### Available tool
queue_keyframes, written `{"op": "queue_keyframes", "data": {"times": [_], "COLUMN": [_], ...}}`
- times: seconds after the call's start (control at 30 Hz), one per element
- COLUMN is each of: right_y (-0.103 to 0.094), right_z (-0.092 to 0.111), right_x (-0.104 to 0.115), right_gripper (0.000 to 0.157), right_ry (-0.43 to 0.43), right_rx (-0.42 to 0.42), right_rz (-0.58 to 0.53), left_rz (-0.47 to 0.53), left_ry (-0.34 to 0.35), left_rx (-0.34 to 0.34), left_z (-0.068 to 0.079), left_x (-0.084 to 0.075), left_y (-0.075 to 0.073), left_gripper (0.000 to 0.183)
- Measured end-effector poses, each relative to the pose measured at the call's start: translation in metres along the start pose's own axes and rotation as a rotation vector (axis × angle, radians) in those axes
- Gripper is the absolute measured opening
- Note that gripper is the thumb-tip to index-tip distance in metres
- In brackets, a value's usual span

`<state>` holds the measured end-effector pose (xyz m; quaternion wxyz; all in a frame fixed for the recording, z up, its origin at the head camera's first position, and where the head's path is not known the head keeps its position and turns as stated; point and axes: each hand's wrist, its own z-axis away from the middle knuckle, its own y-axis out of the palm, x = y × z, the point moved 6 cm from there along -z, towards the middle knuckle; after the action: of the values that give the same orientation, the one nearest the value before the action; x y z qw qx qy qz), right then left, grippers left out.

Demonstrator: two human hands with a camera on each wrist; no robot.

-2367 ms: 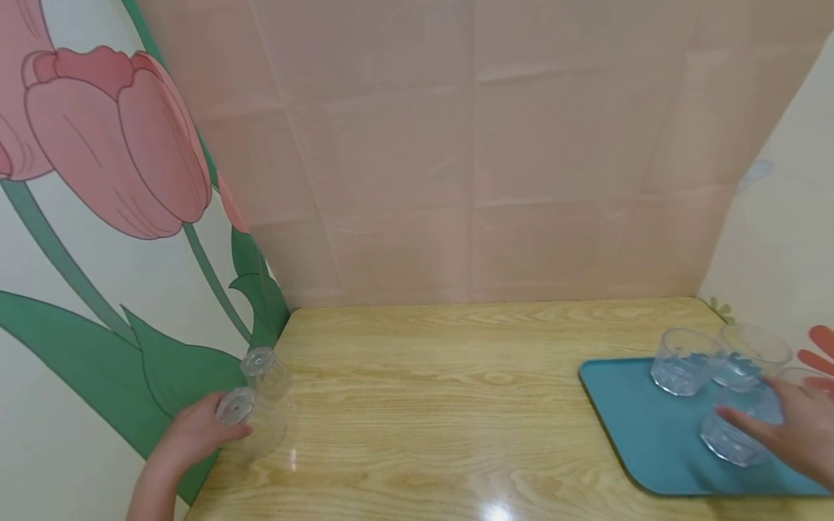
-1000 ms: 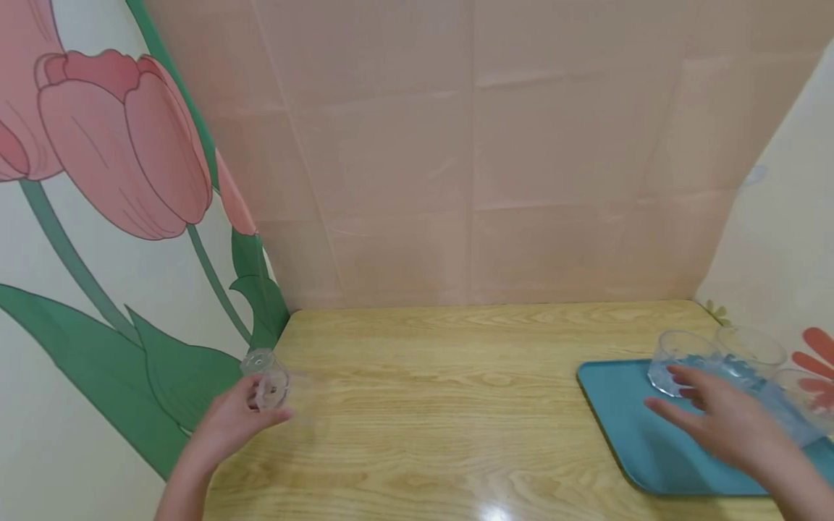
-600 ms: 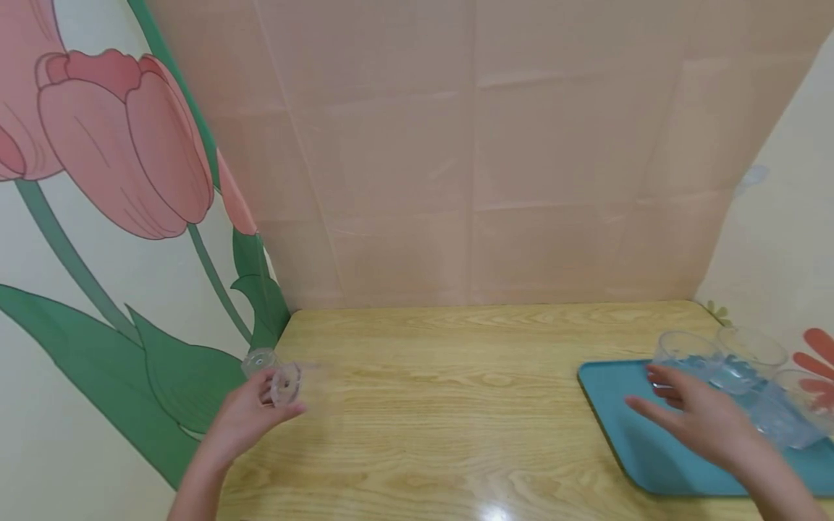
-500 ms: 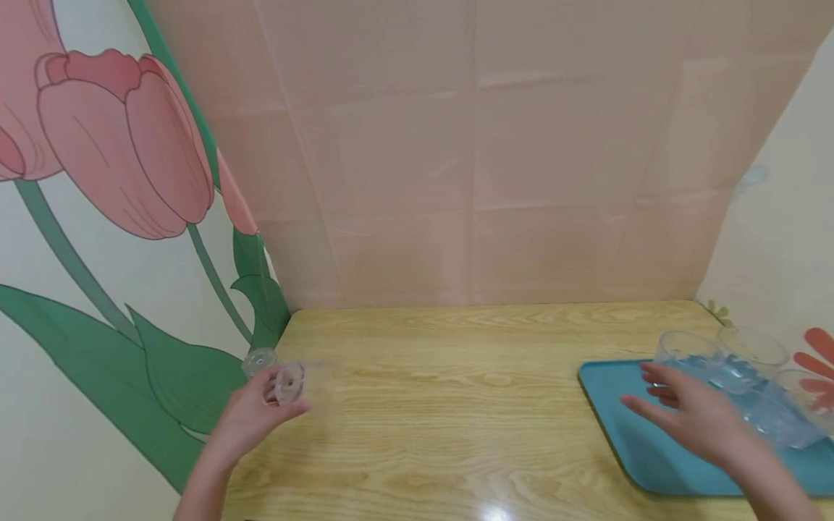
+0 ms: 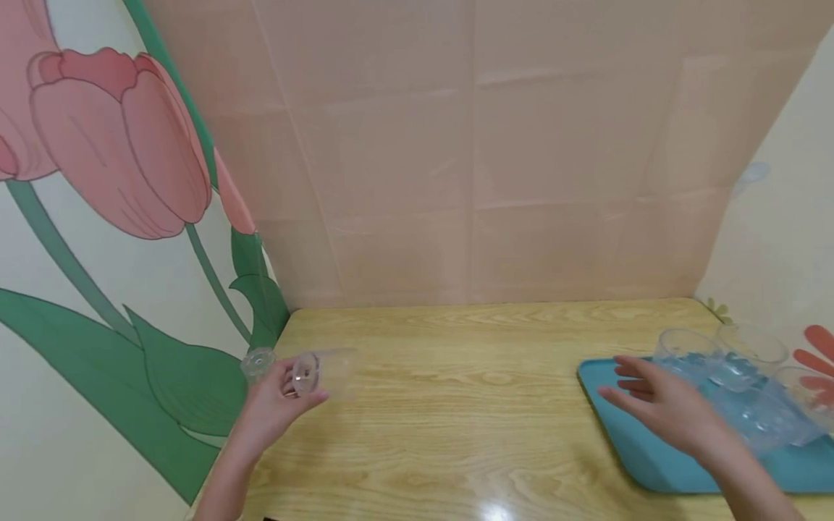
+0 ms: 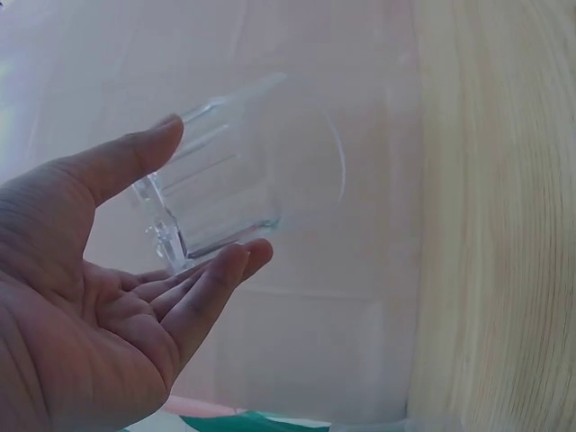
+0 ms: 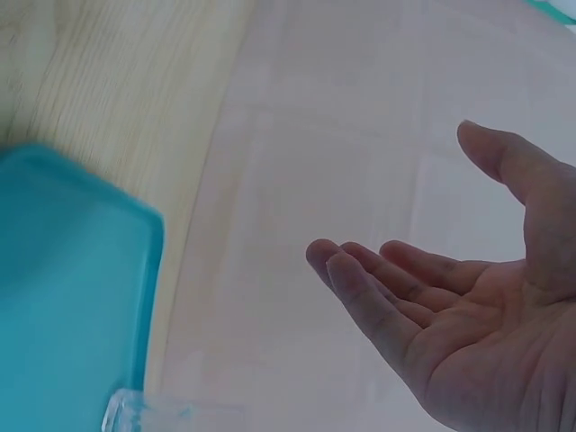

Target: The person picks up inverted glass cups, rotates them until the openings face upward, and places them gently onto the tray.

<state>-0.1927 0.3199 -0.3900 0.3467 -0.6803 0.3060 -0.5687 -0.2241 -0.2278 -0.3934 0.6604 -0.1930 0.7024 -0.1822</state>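
My left hand point(image 5: 270, 409) grips a clear cup point(image 5: 306, 374) near its base between thumb and fingers. The cup lies tipped sideways, its mouth towards the right; the left wrist view shows the cup point(image 6: 238, 175) lifted off the table. Just behind this hand, another clear cup point(image 5: 258, 359) stands base up, partly hidden. My right hand point(image 5: 671, 405) hovers over the left part of a blue tray point(image 5: 658, 463), fingers apart from the thumb. In the right wrist view the palm of that hand point(image 7: 486, 333) is bare.
Several clear cups, one of them a cup point(image 5: 687, 347) at the back, stand mouth up on the tray. The wooden table point(image 5: 443, 405) lies between both hands. A tulip-painted wall point(image 5: 98, 166) borders the left, a pinkish sheet point(image 5: 391, 181) the back.
My left hand has raised the cup off the left side, moved it rightward and tipped it from base up onto its side. My right hand has moved left, away from the cups on the tray.
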Motion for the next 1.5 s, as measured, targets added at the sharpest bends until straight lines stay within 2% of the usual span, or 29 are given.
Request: {"op": "queue_keyframes", "data": {"times": [0.2, 0.6, 1.07, 1.27, 1.5], "right_y": [0.007, 0.020, 0.030, 0.036, 0.042], "right_z": [-0.003, -0.007, -0.009, -0.012, -0.017], "right_x": [0.006, 0.020, 0.040, 0.052, 0.063], "right_gripper": [0.075, 0.071, 0.063, 0.062, 0.063], "right_ry": [0.012, 0.053, 0.002, -0.018, -0.012], "right_rx": [0.022, 0.095, 0.093, 0.120, 0.124], "right_rz": [-0.047, -0.173, -0.252, -0.338, -0.352], "left_rz": [0.069, 0.181, 0.222, 0.297, 0.340], "left_ry": [0.008, 0.004, 0.007, 0.024, 0.050], "left_rx": [-0.021, 0.000, 0.013, 0.038, 0.045], "left_z": [0.000, 0.000, 0.003, 0.003, 0.003], "left_x": [-0.005, -0.011, -0.023, -0.027, -0.032], "left_y": [0.008, 0.032, 0.051, 0.061, 0.071], "left_gripper": [0.082, 0.081, 0.081, 0.081, 0.079]}}
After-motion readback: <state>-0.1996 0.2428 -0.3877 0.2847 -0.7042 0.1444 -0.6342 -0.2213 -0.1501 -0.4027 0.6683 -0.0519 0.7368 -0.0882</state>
